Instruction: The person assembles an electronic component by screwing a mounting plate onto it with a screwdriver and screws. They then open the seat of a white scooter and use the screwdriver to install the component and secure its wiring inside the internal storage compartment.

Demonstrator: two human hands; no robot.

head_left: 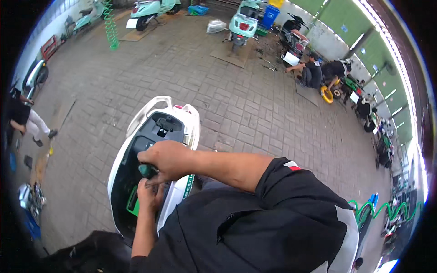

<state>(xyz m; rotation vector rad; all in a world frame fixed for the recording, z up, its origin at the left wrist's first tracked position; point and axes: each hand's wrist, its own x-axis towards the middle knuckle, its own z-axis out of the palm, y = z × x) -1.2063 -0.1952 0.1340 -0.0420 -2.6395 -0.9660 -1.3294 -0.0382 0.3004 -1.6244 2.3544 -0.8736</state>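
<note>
A white scooter body (195,132) stands in front of me, its dark storage compartment (122,193) uncovered. Over that opening, my right hand (167,159) is closed around a tool with a dark green handle (147,171); its working end is hidden. Just below it, my left hand (148,195) reaches into the compartment with its fingers bent together beside the tool. What those fingers hold, if anything, is hidden. A bright green part (133,202) lies inside, left of my left hand. Toward the scooter's tail is a black latch recess (164,127).
Brick paving (246,107) surrounds the scooter. Pale green scooters (245,25) stand at the back. At the right, people (312,70) crouch by a yellow wheel rim (327,94). Another person (27,116) is at the far left. A coiled green hose (110,27) hangs behind.
</note>
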